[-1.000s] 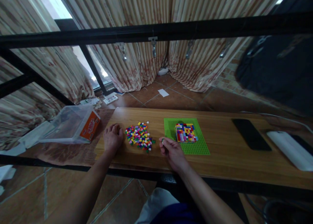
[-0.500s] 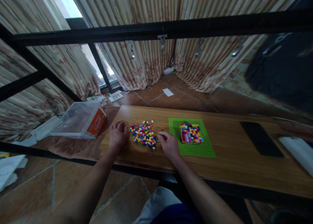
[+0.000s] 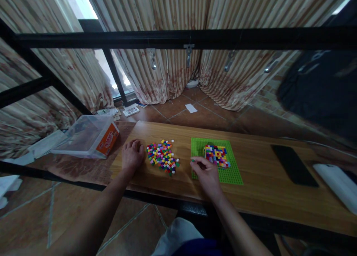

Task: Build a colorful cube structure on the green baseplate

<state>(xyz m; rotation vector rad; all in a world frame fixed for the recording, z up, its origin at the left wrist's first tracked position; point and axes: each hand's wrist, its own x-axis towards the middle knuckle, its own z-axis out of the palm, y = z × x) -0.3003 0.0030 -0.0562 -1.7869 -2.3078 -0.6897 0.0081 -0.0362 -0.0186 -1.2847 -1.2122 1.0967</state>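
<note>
My right hand (image 3: 205, 170) pinches a small green brick (image 3: 193, 160) between thumb and fingertips, over the left part of the green baseplate (image 3: 236, 172). A block built of many-coloured bricks (image 3: 219, 155) stands on that plate, its near left part hidden behind my right hand. My left hand (image 3: 132, 153) rests on the wooden tabletop, fingers lying loosely bent and nothing seen in them. Just right of it spreads a loose pile of small coloured bricks (image 3: 161, 155).
A clear plastic box (image 3: 89, 135) with an orange label lies at the table's left end. On the right are a black phone-like slab (image 3: 294, 165) and a white object (image 3: 336, 185). A dark metal bar (image 3: 167, 40) with hanging clips crosses in front of the curtains.
My right hand has moved right, from the edge of the pile to the baseplate, carrying the green brick. My left hand has stayed beside the pile. The camera view has shifted slightly.
</note>
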